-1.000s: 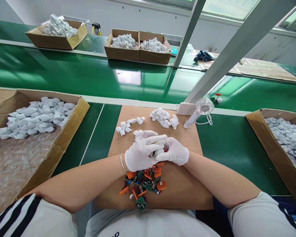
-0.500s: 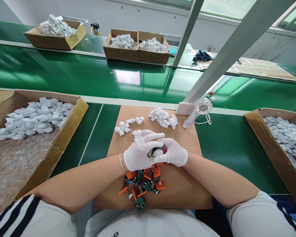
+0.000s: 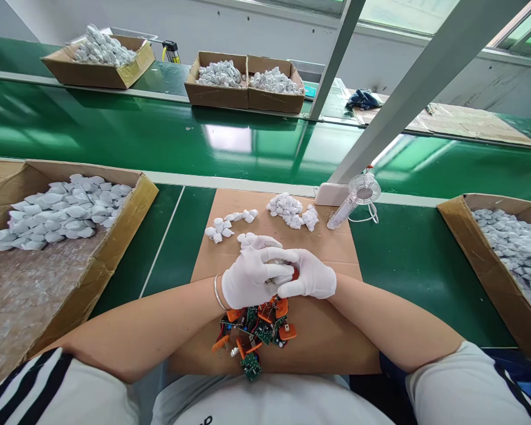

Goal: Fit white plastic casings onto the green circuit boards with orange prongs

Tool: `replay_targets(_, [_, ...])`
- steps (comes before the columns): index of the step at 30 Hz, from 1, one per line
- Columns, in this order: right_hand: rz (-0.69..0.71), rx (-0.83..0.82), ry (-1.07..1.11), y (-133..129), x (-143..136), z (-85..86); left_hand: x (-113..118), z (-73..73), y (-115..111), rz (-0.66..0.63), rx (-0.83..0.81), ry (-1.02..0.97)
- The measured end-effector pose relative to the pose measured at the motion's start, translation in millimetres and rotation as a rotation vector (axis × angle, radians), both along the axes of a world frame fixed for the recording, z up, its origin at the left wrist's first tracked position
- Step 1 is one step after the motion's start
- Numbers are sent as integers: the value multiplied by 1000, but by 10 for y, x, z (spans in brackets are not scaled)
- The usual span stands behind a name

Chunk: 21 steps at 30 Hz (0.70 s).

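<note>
The left hand (image 3: 251, 275) and right hand (image 3: 312, 275), both in thin white fabric gloves, are together over the middle of the brown flat cardboard sheet (image 3: 331, 248), fingers curled around a small piece with an orange-red part (image 3: 295, 274); the gloves hide most of it. On the sheet's near part, just below the left hand, lies a heap of green circuit boards with orange plastic parts (image 3: 263, 330). Small white rounded pieces (image 3: 285, 206) lie in clusters on its far part. At its far right corner is a clear plastic handheld fan (image 3: 363, 190), tilted. The sheet lies on a green worktop (image 3: 407, 260). To the sheet's left stands an open cardboard box of pale grey pointed pieces (image 3: 73, 206); to its right, another open box of pale pieces (image 3: 515, 242). Well beyond the sheet stand three more cardboard boxes (image 3: 216, 95) holding white pieces.
</note>
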State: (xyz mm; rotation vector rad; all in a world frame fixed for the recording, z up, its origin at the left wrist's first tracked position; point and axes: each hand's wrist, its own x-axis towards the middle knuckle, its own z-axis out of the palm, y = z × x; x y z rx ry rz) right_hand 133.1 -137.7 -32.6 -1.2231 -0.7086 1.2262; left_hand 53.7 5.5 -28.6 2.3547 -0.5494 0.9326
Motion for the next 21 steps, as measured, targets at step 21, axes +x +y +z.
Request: replay_targets(21, [35,165,506,-50,138,-31,-11,63,131,-198,-235,9])
